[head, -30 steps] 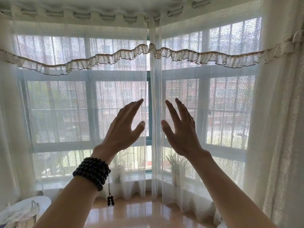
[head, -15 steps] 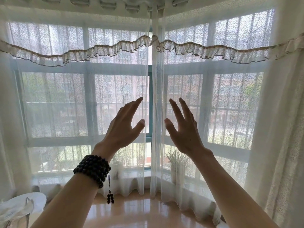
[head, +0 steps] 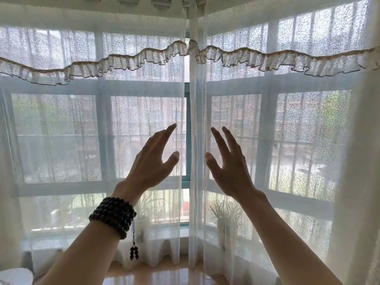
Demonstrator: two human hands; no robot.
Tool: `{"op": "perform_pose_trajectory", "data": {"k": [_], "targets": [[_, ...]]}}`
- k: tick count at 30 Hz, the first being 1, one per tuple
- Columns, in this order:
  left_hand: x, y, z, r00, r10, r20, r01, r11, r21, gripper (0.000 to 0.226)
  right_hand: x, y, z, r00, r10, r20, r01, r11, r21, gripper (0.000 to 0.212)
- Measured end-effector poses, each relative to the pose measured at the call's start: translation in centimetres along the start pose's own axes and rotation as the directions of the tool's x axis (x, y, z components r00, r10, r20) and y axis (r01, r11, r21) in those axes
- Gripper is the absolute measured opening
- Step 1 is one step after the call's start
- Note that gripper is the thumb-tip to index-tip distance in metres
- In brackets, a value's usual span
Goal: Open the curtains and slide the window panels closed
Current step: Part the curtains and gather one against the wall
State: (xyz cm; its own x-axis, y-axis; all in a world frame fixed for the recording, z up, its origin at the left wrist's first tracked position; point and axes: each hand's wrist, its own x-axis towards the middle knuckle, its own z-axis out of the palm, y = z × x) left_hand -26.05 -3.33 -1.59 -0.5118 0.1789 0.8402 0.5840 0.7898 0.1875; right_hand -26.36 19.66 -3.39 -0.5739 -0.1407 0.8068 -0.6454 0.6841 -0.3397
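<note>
Two sheer white curtains hang shut across a bay window: the left curtain (head: 82,130) and the right curtain (head: 298,130), meeting at a narrow gap in the middle. Behind them the window panels (head: 144,136) show as pale frames, with a teal post (head: 187,130) visible through the gap. My left hand (head: 153,159), with a dark bead bracelet on its wrist, is raised with fingers spread just in front of the left curtain's inner edge. My right hand (head: 228,161) is raised the same way before the right curtain's edge. Neither hand holds cloth.
A frilled valance (head: 127,60) runs across the top of both curtains. Potted plants (head: 224,217) stand on the sill behind the cloth. A heavier cream drape (head: 362,182) hangs at the far right. A white round object (head: 14,276) sits low left on the glossy wooden floor (head: 156,274).
The view has moved closer to the window and both hands have reached a little nearer the curtain edges. They stay open.
</note>
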Motion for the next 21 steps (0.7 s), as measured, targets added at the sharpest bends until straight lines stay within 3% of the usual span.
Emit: {"op": "perform_pose_trajectory", "data": {"k": [9,21], "targets": [[7.3,-5.7,7.4,1.0,0.0,-0.018,0.0,1.0,-0.008,0.071,8.1,8.3,5.7,0.999,-0.05,-0.019,0.05,0.999,0.004,0.068],[12.7,-13.3,14.5,0.999,-0.039,0.012,0.04,0.998,-0.047,0.07,14.2,14.8,13.0,0.996,-0.032,0.081,0.031,0.999,0.016,0.072]]}}
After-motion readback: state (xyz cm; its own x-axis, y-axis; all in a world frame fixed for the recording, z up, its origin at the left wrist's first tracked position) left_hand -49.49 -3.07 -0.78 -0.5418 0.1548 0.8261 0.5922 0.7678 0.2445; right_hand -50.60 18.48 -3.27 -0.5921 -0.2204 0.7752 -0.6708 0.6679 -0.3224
